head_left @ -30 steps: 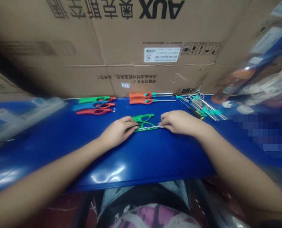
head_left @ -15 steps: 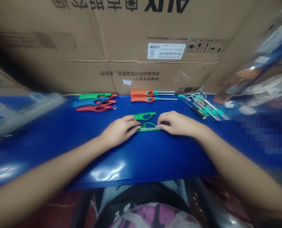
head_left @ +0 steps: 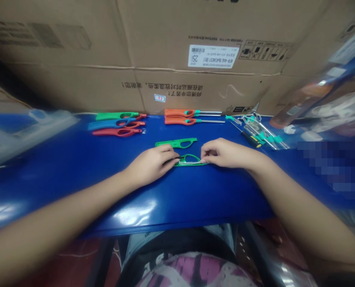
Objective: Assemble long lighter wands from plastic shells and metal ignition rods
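Note:
An open green lighter casing half [head_left: 192, 156] lies on the blue table with a thin white wire [head_left: 189, 163] running along it. My left hand [head_left: 155, 164] is closed at the casing's left end. Its fingertips pinch near a small black part, which they partly cover. At the other end, my right hand [head_left: 225, 153] is closed, thumb and finger pinching the wire's right end just over the casing. A second green casing half [head_left: 177, 142] rests behind, close to the left knuckles.
Green, blue and red lighter bodies [head_left: 117, 132] lie at the back left. Orange lighters [head_left: 179, 120] with metal tubes sit at the back centre. Several metal tubes with teal ends [head_left: 265, 131] and a screwdriver [head_left: 250, 139] lie at right. A large cardboard box [head_left: 159, 52] stands behind.
The head view has tilted down slightly. Both hands stay at the casing, and the left hand uncovers a little more of the rear green casing half.

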`<state>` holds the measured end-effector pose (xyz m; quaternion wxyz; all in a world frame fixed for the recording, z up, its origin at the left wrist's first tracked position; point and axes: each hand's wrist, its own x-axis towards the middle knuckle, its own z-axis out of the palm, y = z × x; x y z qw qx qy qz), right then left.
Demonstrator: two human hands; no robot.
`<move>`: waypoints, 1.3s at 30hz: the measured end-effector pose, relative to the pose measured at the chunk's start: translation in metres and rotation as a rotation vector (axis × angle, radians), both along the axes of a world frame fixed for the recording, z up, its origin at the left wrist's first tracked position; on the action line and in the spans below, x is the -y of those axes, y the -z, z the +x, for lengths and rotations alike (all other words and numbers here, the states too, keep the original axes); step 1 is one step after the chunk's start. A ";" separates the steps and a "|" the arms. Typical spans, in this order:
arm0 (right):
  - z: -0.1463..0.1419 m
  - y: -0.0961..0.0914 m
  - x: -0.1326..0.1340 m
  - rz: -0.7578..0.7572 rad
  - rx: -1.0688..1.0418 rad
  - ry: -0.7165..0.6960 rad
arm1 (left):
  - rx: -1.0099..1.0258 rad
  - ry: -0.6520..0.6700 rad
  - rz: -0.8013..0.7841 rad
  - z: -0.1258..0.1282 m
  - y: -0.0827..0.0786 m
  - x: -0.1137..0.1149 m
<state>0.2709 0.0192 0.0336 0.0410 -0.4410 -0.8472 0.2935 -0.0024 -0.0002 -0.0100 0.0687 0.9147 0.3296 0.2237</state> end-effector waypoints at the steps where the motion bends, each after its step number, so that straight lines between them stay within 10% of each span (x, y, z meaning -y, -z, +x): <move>1: -0.001 0.001 0.000 0.007 -0.001 0.006 | 0.006 -0.002 0.009 0.000 0.000 0.000; 13: -0.013 0.008 0.009 0.215 -0.114 -0.161 | 0.127 -0.035 0.036 0.000 -0.001 -0.001; 39: -0.023 0.016 0.014 0.271 -0.012 -0.074 | 0.171 -0.050 -0.029 0.001 -0.002 -0.002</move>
